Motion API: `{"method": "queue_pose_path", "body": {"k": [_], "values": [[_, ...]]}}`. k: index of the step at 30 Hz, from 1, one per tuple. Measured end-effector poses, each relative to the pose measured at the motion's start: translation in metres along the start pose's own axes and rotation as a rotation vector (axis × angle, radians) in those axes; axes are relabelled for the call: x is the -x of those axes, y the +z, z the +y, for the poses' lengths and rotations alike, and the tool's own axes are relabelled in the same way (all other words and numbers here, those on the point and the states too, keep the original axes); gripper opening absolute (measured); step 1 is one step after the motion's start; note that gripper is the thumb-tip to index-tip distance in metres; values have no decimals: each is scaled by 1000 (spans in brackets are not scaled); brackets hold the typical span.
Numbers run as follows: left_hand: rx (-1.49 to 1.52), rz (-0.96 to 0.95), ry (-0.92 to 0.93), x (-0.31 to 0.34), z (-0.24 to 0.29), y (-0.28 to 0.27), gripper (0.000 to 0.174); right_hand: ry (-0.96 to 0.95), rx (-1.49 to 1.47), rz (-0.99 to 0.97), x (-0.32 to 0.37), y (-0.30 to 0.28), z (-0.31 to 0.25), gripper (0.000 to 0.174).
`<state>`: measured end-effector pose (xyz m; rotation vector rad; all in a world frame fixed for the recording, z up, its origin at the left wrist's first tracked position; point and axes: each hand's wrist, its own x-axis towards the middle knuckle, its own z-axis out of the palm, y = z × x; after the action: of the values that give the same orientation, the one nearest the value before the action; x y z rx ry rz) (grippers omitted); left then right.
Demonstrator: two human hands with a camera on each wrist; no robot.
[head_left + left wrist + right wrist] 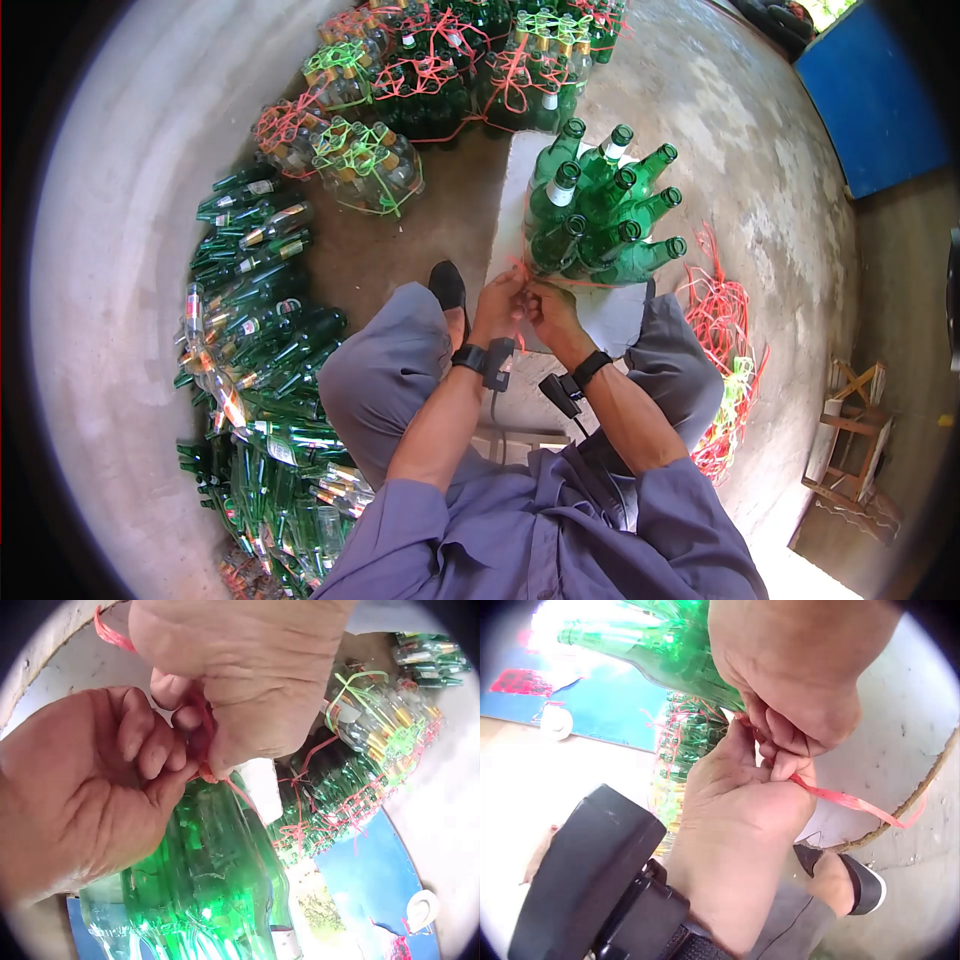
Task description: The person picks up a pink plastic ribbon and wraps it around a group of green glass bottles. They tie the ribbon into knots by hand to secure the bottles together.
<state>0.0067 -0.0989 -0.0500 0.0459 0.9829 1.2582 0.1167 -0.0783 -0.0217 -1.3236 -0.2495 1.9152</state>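
Several green bottles [606, 205] stand grouped on a white slab [512, 205], with red twine [590, 284] around their lower part. Close together at the near side of the group, the left hand [497, 305] and right hand [556, 318] pinch the twine between curled fingers. In the left wrist view the left hand [240, 675] is above and the right hand [97, 787] at the left, beside green glass [217, 862]. In the right wrist view, a loose twine end [855, 803] trails from the left hand [742, 799], under the right hand [795, 675]. Fingers partly hide the crossing of the twine.
Loose green bottles [285, 340] lie piled at the left. Tied bottle bundles [368, 165] stand at the back. Red and green twine [722, 320] lies on the floor at the right, with a wooden stool [850, 435] farther right. The person's knees flank the slab.
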Motion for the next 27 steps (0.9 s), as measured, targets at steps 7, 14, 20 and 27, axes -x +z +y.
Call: {"method": "queue_pose_path", "body": {"k": [7,14,20,27], "values": [[-97,-13,-4,0,3,-2,6,-406,552,141,-7,-11,10,11],[-288,52,60,6,6,3,10,-707,733,108,-9,-13,16,18],[-373,23,130,13,10,9,14,-769,880,160,-14,-12,14,19],[-225,-16,153,21,12,18,15,-714,857,179,-35,-25,24,18]]}}
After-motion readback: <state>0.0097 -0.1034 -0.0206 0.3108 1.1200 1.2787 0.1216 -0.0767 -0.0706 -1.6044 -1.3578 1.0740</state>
